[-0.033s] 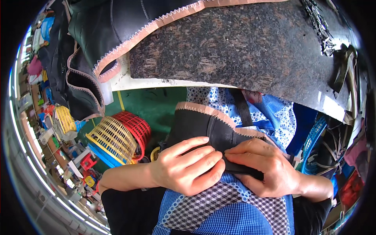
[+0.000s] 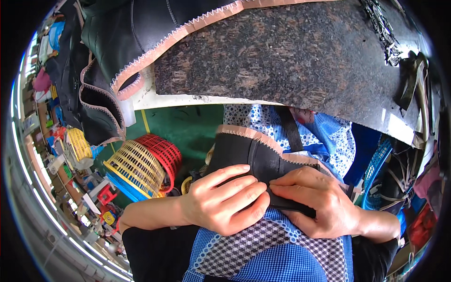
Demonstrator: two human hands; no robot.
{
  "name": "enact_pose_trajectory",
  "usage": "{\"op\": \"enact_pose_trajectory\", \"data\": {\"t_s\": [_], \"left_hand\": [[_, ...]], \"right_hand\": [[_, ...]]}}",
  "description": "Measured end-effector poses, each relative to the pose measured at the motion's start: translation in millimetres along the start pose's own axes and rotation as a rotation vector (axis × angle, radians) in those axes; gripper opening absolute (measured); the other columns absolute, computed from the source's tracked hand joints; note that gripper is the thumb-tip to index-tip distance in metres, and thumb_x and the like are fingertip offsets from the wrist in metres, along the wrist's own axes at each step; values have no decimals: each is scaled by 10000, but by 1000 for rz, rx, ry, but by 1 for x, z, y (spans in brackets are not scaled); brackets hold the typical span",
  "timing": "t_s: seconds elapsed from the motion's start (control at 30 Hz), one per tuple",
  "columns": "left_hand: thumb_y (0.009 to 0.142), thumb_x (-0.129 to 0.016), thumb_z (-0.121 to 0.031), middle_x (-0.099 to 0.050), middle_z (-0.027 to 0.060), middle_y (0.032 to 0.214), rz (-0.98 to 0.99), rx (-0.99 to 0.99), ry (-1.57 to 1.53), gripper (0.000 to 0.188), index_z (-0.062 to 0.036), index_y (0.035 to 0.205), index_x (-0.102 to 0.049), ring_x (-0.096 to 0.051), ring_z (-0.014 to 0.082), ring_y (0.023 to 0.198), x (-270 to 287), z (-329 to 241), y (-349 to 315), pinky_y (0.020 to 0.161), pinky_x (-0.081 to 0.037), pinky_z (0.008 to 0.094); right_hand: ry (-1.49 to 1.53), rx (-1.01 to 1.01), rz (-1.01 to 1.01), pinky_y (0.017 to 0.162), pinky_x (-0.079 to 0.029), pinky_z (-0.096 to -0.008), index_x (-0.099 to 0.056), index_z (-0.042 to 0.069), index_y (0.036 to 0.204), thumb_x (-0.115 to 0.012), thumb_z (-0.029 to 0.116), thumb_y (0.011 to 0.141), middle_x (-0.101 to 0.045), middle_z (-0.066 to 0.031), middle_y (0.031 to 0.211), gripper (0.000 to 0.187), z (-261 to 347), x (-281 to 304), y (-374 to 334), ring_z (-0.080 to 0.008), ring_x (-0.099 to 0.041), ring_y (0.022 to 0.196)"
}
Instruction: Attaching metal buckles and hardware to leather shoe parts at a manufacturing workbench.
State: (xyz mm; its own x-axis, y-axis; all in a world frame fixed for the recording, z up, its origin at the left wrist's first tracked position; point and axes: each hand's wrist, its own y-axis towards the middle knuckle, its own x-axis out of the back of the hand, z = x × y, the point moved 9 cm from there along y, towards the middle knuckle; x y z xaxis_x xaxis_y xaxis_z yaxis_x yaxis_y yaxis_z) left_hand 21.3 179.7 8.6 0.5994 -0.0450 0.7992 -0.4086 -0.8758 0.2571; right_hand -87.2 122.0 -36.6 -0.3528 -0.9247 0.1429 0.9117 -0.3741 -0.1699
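Low over my lap is a black leather shoe upper, its far edge trimmed with a pinkish-tan strip in white zigzag stitching. My left hand is closed over its near left side, fingers lying bent across the leather. On the right, my right hand pinches the near part between thumb and fingers, its fingertips close to those of the left. The palms hide much of the near edge, and whether anything small is between the fingertips cannot be seen. Under the piece lies my blue checked apron.
Ahead stands a table with a dark speckled top. More black leather uppers with zigzag edges lie on it and hang off its left side. Yellow and red baskets sit below left. Dark strips lie at the far right.
The far left side of the shoe upper has shifted slightly to the right and folded inward. Both hands stay in nearly the same place.
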Motion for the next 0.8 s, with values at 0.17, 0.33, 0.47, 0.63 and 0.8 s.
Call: {"op": "enact_pose_trajectory", "data": {"t_s": [0.17,0.33,0.47,0.63,0.8], "left_hand": [[779,-723,-117,-746,81,889,33,-86,-27,86,-88,860,-733,-727,170,754,-4,-7,0,782,-626,324],[786,-723,-127,-751,83,919,25,-144,29,80,-93,859,-730,-720,156,754,-4,-11,1,785,-625,322],[780,-726,-138,-752,79,944,41,-124,54,82,-109,856,-737,-707,147,770,-3,-9,6,789,-623,326],[767,-721,-133,-738,50,911,36,-88,47,90,-123,853,-748,-691,146,790,-2,-9,8,800,-619,366],[757,-716,-136,-724,40,904,58,-19,24,113,-120,861,-754,-683,156,773,-4,-5,11,830,-606,410]], "right_hand": [[-20,-17,17,900,-559,-413,-719,-33,1100,-779,75,688,-694,-182,1117,430,-4,7,-3,-345,-693,981],[40,-33,-12,922,-551,-436,-717,-21,1129,-780,102,675,-693,-164,1119,475,-13,14,-11,-338,-688,996],[-71,22,31,970,-524,-462,-688,-14,1195,-751,156,675,-672,-159,1140,551,-5,10,-2,-356,-649,1043],[-94,102,67,963,-525,-465,-679,-18,1203,-727,166,675,-668,-156,1120,561,0,11,2,-364,-642,1019],[-142,161,130,945,-526,-467,-682,-22,1150,-711,147,673,-663,-167,1103,507,5,9,9,-367,-646,1006]]}}
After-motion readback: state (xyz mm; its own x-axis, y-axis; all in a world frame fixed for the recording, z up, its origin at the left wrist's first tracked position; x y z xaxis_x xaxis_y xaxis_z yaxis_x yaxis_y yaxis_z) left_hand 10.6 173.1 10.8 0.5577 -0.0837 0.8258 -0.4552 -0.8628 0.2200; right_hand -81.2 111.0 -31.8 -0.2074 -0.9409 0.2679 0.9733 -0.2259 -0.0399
